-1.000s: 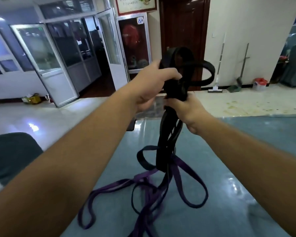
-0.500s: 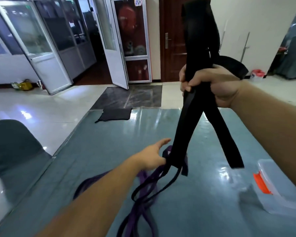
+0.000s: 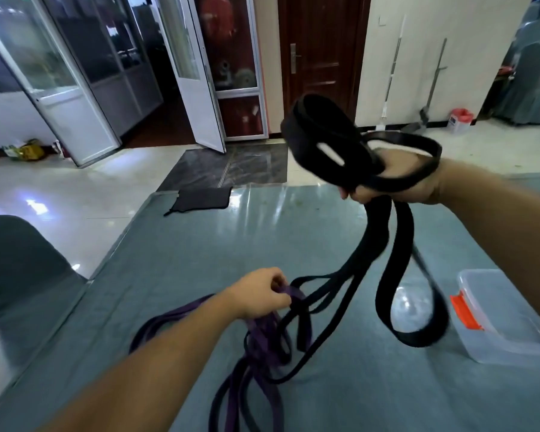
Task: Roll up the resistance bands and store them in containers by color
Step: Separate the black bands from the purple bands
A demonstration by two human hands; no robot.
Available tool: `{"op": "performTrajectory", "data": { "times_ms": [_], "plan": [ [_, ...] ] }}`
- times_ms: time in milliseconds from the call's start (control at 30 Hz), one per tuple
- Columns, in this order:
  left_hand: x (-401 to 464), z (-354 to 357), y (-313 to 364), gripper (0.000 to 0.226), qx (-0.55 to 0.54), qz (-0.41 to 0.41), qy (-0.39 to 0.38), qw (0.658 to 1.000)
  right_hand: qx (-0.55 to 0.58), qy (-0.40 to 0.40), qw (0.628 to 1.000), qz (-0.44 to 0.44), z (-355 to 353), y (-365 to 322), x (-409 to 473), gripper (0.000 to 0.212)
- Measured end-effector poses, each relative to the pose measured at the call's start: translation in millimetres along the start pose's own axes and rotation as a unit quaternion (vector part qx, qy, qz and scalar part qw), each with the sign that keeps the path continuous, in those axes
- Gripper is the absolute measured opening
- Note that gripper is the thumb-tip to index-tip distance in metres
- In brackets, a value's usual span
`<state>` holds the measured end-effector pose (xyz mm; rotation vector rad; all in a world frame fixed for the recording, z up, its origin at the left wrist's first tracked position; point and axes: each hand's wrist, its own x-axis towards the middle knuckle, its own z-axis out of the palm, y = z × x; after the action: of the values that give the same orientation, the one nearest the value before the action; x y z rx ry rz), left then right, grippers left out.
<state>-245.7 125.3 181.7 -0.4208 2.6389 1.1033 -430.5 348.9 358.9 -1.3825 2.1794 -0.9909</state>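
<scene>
Right hand (image 3: 396,179) raised above the bench (image 3: 175,251), fingers clamped on the black bands (image 3: 371,244); coiled loops stand above the fist, long loops hang down to the bench surface, blurred at the lower end. Left hand (image 3: 259,294) low over the bench, fingers pinched together on the purple bands (image 3: 262,341), which lie tangled on the bench with thin black strands crossing them. Clear container (image 3: 505,325) with an orange latch sits at the right, just beside the hanging black loop; dark pouch (image 3: 203,198) lies at the far edge.
</scene>
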Motion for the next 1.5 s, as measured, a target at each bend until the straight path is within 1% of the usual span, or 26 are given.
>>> {"op": "performTrajectory", "data": {
  "times_ms": [67, 133, 233, 300, 433, 533, 633, 733, 767, 800, 833, 867, 900, 933, 967, 1000, 1033, 1100, 1167, 1233, 1267, 1333, 1367, 1400, 1467, 1500],
  "plan": [
    [-4.5, -16.1, 2.7, 0.031, -0.044, 0.017, 0.048, 0.998, -0.012, -0.032, 0.999, 0.042, 9.5, 10.6, -2.8, 0.019],
    [-11.4, -32.5, 6.6, 0.026, -0.111, 0.032, 0.071, 0.991, -0.015, -0.062, 0.996, 0.060, 22.7, 21.2, -5.1, 0.013],
    [-23.2, -58.0, 17.8, 0.020, -0.216, 0.054, 0.119, 0.968, -0.085, -0.045, 0.993, 0.074, 41.0, 46.2, -3.1, 0.009],
    [-32.1, -74.6, 27.5, 0.020, -0.308, 0.066, 0.167, 0.934, -0.088, -0.052, 0.990, 0.100, 48.7, 62.0, -2.9, 0.007],
    [-52.7, -107.2, 35.8, 0.023, -0.473, 0.099, 0.223, 0.846, -0.084, -0.045, 0.983, 0.155, 59.1, 85.0, -5.7, 0.017],
    [-64.0, -125.8, 35.7, 0.022, -0.525, 0.117, 0.256, 0.803, -0.068, -0.036, 0.980, 0.186, 65.6, 99.1, -8.7, 0.021],
    [-73.6, -137.0, 34.7, 0.023, -0.576, 0.143, 0.277, 0.756, -0.060, -0.034, 0.979, 0.192, 68.3, 108.6, -9.9, 0.023],
    [-79.3, -143.9, 32.3, 0.022, -0.599, 0.175, 0.278, 0.730, -0.082, -0.029, 0.975, 0.206, 72.4, 114.6, -8.8, 0.031],
    [-79.6, -144.6, 31.3, 0.021, -0.589, 0.176, 0.280, 0.738, -0.092, -0.024, 0.975, 0.202, 74.3, 114.2, -8.4, 0.031],
    [-79.3, -144.7, 29.8, 0.022, -0.557, 0.167, 0.284, 0.762, -0.106, -0.015, 0.976, 0.190, 75.4, 112.8, -8.5, 0.029],
    [-78.4, -143.6, 28.1, 0.023, -0.501, 0.149, 0.287, 0.802, -0.117, 0.006, 0.977, 0.178, 76.6, 110.7, -9.1, 0.026],
    [-77.7, -141.0, 25.8, 0.025, -0.423, 0.130, 0.285, 0.850, -0.118, 0.041, 0.978, 0.169, 77.7, 108.0, -10.2, 0.025],
    [-76.9, -136.5, 23.2, 0.027, -0.322, 0.114, 0.276, 0.899, -0.093, 0.081, 0.980, 0.157, 79.9, 103.4, -11.6, 0.025],
    [-75.5, -130.3, 21.1, 0.030, -0.207, 0.099, 0.260, 0.938, -0.043, 0.111, 0.983, 0.140, 83.5, 97.3, -13.1, 0.027],
    [-73.3, -122.6, 20.0, 0.033, -0.099, 0.085, 0.241, 0.962, 0.019, 0.130, 0.984, 0.122, 88.7, 90.3, -14.1, 0.028],
    [-70.7, -114.2, 20.3, 0.032, -0.018, 0.074, 0.227, 0.971, 0.081, 0.141, 0.980, 0.115, 95.6, 82.2, -15.0, 0.028],
    [-67.0, -105.8, 22.5, 0.028, 0.032, 0.071, 0.224, 0.971, 0.133, 0.152, 0.972, 0.116, 102.9, 76.0, -14.8, 0.024],
    [-59.5, -91.2, 30.4, 0.018, 0.048, 0.080, 0.251, 0.964, 0.193, 0.146, 0.960, 0.139, 117.1, 68.5, -13.6, 0.017],
    [-54.0, -83.3, 40.4, 0.010, -0.021, 0.082, 0.298, 0.951, 0.207, 0.107, 0.957, 0.171, 131.1, 67.4, -14.4, 0.024],
    [-52.1, -84.3, 50.8, 0.006, -0.066, 0.078, 0.362, 0.927, 0.206, 0.093, 0.957, 0.183, 148.2, 74.1, -16.4, 0.015],
    [-52.6, -88.0, 55.0, 0.009, -0.070, 0.075, 0.396, 0.912, 0.185, 0.091, 0.963, 0.174, 156.8, 79.3, -18.8, 0.012],
    [-54.3, -98.3, 58.2, 0.021, -0.074, 0.068, 0.453, 0.886, 0.106, 0.096, 0.978, 0.153, 174.9, 94.7, -24.2, 0.034],
    [-55.0, -103.7, 57.3, 0.025, -0.074, 0.064, 0.467, 0.879, 0.066, 0.104, 0.980, 0.155, 182.0, 102.8, -27.8, 0.040],
    [-55.4, -108.2, 54.7, 0.027, -0.070, 0.061, 0.472, 0.877, 0.041, 0.104, 0.980, 0.163, 186.7, 110.8, -30.7, 0.036],
    [-56.7, -112.7, 44.1, 0.027, -0.062, 0.046, 0.480, 0.874, 0.011, 0.072, 0.976, 0.207, 189.0, 125.1, -34.9, 0.008],
    [-57.0, -113.4, 38.0, 0.027, -0.071, 0.035, 0.493, 0.867, -0.014, 0.063, 0.970, 0.235, 187.3, 131.6, -36.4, 0.004]
  ]
}}
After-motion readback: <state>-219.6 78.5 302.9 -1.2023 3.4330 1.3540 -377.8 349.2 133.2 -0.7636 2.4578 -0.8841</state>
